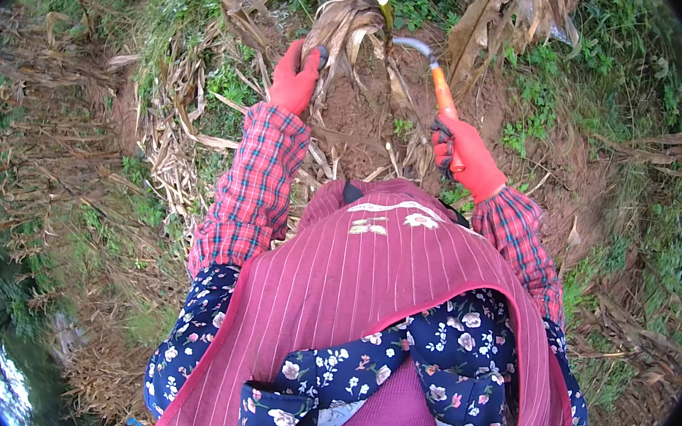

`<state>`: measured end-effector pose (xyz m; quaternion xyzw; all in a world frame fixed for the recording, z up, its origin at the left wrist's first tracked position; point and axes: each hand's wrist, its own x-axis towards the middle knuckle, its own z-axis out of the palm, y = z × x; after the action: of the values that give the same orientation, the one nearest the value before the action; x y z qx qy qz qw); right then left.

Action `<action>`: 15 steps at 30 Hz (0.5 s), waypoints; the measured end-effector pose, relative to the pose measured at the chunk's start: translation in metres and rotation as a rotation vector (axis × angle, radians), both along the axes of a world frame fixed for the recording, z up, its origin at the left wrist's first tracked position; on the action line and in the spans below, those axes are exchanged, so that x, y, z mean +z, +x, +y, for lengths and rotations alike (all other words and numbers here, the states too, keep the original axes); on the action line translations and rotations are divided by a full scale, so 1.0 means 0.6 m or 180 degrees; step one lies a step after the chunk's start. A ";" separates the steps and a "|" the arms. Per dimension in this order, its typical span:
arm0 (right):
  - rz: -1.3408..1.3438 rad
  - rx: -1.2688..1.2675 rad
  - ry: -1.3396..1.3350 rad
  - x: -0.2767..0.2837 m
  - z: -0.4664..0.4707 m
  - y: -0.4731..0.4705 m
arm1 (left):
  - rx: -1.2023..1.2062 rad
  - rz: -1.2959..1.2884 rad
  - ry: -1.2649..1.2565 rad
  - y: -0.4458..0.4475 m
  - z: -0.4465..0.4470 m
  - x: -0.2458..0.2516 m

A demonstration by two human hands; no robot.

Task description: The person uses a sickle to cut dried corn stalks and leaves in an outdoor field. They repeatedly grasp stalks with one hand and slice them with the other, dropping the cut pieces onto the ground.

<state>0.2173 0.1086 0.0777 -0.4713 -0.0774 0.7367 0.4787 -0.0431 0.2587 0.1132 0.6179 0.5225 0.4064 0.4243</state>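
My left hand (pixel 295 78), in a red work glove with dark fingertips, grips a bunch of dry brown corn leaves (pixel 346 25). Just right of these leaves stands a yellow-green corn stalk (pixel 388 16) with a pale end at its top. In my right hand (pixel 469 155), gloved the same way, is the orange handle of a sickle (pixel 442 91). Its curved blade (pixel 414 44) is blurred and points left. The blade tip lies close to the stalk; whether they touch I cannot tell.
Tall withered corn leaves (pixel 481 29) stand ahead of the sickle. Flattened dry stalks and husks (pixel 173 148) cover the ground at left. Reddish soil (pixel 353 112) shows between the hands. Green weeds (pixel 542 84) grow at right. A short cut stub (pixel 391 154) sticks up near my apron.
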 end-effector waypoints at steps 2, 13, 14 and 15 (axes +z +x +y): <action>0.0413 0.0075 -0.0202 -0.025 0.000 -0.008 | -0.0009 -0.0145 -0.0061 -0.009 -0.009 -0.019; 0.0794 -0.0119 -0.1156 0.059 -0.151 0.014 | -0.1147 0.1553 0.0379 -0.019 -0.088 0.005; 0.0602 -0.0081 -0.1238 0.074 -0.177 0.017 | -0.1478 0.1714 0.1036 -0.033 -0.079 -0.008; 0.0197 -0.0024 -0.1363 0.122 -0.202 0.014 | -0.1396 0.1454 0.0696 -0.058 -0.086 -0.016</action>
<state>0.2255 -0.0124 0.1508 -0.5396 0.0974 0.7487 0.3726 -0.0781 0.2069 0.1038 0.8326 0.4121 0.2101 0.3047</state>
